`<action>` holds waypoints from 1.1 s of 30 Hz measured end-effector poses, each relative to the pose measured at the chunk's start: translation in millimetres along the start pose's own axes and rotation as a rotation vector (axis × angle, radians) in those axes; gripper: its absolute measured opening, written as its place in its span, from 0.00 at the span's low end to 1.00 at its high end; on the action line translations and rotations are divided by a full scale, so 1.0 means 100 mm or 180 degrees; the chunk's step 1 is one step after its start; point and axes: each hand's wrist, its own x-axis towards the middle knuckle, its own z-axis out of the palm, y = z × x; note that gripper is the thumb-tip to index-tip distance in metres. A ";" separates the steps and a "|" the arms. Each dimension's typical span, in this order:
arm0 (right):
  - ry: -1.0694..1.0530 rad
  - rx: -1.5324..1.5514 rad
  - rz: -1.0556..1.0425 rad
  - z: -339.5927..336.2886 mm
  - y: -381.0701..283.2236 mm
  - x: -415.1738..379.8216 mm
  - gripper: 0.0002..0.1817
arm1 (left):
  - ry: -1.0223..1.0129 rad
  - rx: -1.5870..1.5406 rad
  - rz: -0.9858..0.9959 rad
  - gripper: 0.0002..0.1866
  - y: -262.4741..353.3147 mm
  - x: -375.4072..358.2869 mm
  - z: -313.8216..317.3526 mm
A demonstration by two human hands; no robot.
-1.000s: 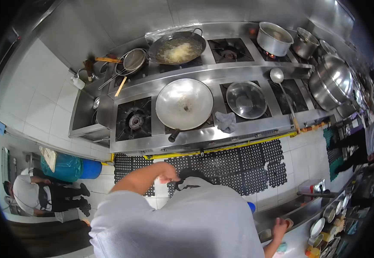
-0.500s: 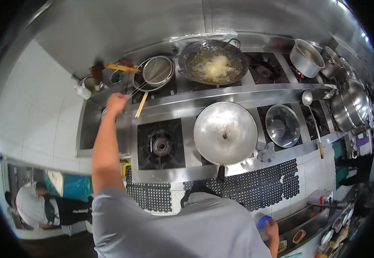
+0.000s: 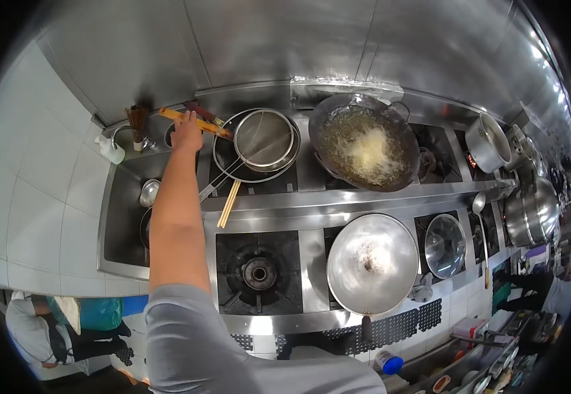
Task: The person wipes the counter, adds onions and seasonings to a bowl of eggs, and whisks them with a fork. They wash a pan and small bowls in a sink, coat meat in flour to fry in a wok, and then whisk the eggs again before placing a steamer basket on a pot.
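My left hand (image 3: 187, 133) is reached out to the back left, its fingers closed round a wooden handle (image 3: 208, 125). That handle's far end runs to the edge of a dark pan under the strainers, where its tool head is hidden. A round fine-mesh strainer (image 3: 263, 139) rests over the pan, its metal handle (image 3: 216, 187) pointing to the front left. Two pale chopsticks (image 3: 229, 205) poke out below it. To the right, pale food (image 3: 369, 148) bubbles in oil in a dark wok (image 3: 330, 113). My right hand is out of view.
A steel wok (image 3: 374, 262) stands at the front beside an unoccupied burner (image 3: 258, 272). Further right are a glass lid (image 3: 445, 245), a ladle (image 3: 479, 203) and a pot (image 3: 487, 141). A sink (image 3: 124, 230) is on the left. Other people (image 3: 32, 328) appear at the lower edges.
My left hand has let go of the strainer's metal handle and moved to the wooden handle behind it. My right hand, earlier by the blue-lidded tub, has left view. The camera view has shifted.
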 end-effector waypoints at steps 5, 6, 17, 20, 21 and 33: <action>-0.0077 0.0428 -0.0016 -0.06 -0.12 -0.07 0.23 | -0.0084 0.1009 0.0270 0.37 -0.07 -0.18 -0.15; -0.0072 0.0654 -0.0012 -0.07 -0.15 -0.06 0.24 | 0.0138 0.1068 0.0368 0.39 -0.16 -0.25 -0.15; 0.0539 -0.1268 -0.1608 0.29 0.23 1.06 0.18 | -0.0065 0.0930 0.0581 0.40 -0.65 -0.80 -0.52; 0.0072 0.0378 -0.0873 0.41 -0.02 0.91 0.16 | 0.0260 0.0719 0.0816 0.41 -0.67 -0.59 -0.38; -0.0026 0.0656 -0.0753 0.44 -0.06 0.83 0.15 | 0.0333 0.0680 0.0835 0.40 -0.68 -0.53 -0.32; 0.0033 -0.3142 -0.3265 0.40 0.54 0.68 0.13 | -0.0466 0.0693 0.0838 0.22 -0.71 -0.82 -0.61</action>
